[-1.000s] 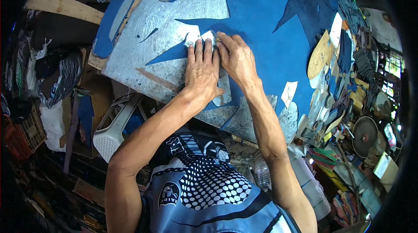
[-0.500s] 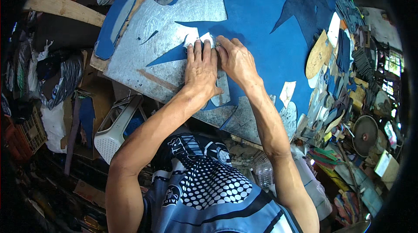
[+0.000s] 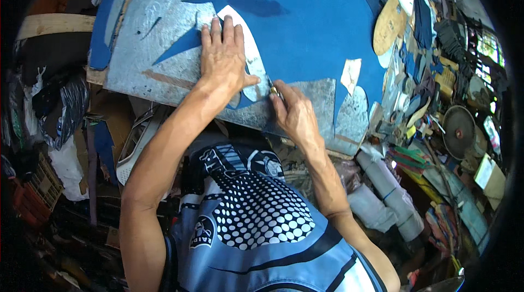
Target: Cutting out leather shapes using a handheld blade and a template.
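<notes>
1. Dark, crowded room: a crate [image 3: 49, 180], a black bag [image 3: 79, 95] and a pale stool [image 3: 128, 166] at the left, a round disc [image 3: 458, 131] and a wrapped roll [image 3: 393, 194] at the right, daylight through gaps at the far right
2. The counter [image 3: 169, 46] has a scratched grey metal top, with wood showing along its left edge and scraps [image 3: 406, 90] heaped on the right
3. A blue sheet [image 3: 322, 35] covers much of the counter, its pointed ends reaching left; a small cream piece [image 3: 350, 75] lies near its lower right edge
4. The left hand [image 3: 222, 60] lies palm down, fingers slightly apart and pointing away from the body, thumb stretched out to the right
5. The right hand [image 3: 296, 112] is lower and nearer the body, fingers closed on a knife
6. The white template [image 3: 250, 46] lies beside the left hand, bordering the sheet
7. The knife [image 3: 273, 90] has its thin blade at the template's lower right edge; contact is too small to tell
</notes>
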Demonstrator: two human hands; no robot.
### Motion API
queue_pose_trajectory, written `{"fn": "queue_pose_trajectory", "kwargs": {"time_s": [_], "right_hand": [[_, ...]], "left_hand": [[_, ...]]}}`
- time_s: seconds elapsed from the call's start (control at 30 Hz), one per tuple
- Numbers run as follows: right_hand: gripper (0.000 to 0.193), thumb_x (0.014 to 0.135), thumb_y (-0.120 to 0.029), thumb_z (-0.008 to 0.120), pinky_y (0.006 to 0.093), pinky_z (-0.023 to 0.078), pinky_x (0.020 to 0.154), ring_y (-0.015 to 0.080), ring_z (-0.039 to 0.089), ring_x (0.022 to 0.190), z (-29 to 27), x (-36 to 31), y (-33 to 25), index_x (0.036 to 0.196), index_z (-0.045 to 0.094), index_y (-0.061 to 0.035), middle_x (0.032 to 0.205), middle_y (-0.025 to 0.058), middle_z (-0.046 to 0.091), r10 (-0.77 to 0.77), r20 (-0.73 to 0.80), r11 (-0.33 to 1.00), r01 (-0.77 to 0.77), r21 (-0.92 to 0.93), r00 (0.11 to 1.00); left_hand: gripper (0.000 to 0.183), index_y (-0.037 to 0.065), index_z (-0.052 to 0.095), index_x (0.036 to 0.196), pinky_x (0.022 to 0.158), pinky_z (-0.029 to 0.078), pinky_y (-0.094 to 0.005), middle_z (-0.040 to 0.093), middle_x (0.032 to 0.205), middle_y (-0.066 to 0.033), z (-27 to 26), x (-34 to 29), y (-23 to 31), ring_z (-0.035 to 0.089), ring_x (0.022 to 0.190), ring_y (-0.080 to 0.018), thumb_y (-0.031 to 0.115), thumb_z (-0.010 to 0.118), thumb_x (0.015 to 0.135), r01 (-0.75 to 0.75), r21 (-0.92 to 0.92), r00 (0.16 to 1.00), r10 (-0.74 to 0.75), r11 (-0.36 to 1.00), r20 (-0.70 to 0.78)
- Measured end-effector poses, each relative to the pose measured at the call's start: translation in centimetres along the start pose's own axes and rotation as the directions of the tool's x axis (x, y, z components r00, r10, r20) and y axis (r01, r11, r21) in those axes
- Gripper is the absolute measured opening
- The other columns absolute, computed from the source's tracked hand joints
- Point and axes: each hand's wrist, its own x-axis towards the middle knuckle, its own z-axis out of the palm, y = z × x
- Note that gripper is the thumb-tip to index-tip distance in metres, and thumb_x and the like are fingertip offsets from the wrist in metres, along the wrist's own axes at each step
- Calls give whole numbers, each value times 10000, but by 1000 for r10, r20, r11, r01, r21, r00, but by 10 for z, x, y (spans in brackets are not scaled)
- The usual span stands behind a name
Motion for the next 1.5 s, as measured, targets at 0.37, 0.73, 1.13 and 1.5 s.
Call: {"fn": "queue_pose_trajectory", "kwargs": {"time_s": [0.37, 0.73, 1.13, 1.5], "right_hand": [[301, 951, -105, 634, 467, 584, 774, 414, 719, 927, -14, -38, 2, 1222, 644, 25, 1098, 295, 690, 217, 95, 967, -228, 116, 971], [212, 924, -127, 675, 407, 556, 761, 335, 698, 870, -60, 178, -25, 1110, 719, -33, 1032, 143, 715, -464, 94, 884, 467, -15, 881], [242, 941, -213, 672, 399, 593, 814, 285, 720, 930, -33, 276, -49, 1124, 750, -75, 1089, 91, 736, -668, 610, 513, 858, -38, 427], [245, 946, -225, 666, 389, 596, 816, 275, 722, 923, -33, 279, -44, 1134, 751, -92, 1099, 82, 730, -691, 613, 480, 877, -6, 382]], "left_hand": [[1176, -69, 390, 1487, 1220, 157, -591, 305, 1577, -295, 6, 1, 1, 246, 1480, -488, 555, 881, 620, -25, -43, 1000, 25, 999, 9], [965, 6, 432, 1482, 1209, 195, -592, 303, 1597, -219, -6, -5, 2, 243, 1482, -459, 442, 853, 730, 43, -159, 999, -41, 986, 15], [960, 20, 441, 1471, 1216, 212, -557, 252, 1605, -249, 0, -7, -5, 221, 1492, -461, 380, 890, 702, 86, -292, 995, -98, 953, -27], [956, 26, 454, 1460, 1219, 216, -541, 274, 1596, -258, -1, -6, -2, 231, 1494, -450, 382, 898, 692, 84, -276, 995, -94, 958, -23]]}}
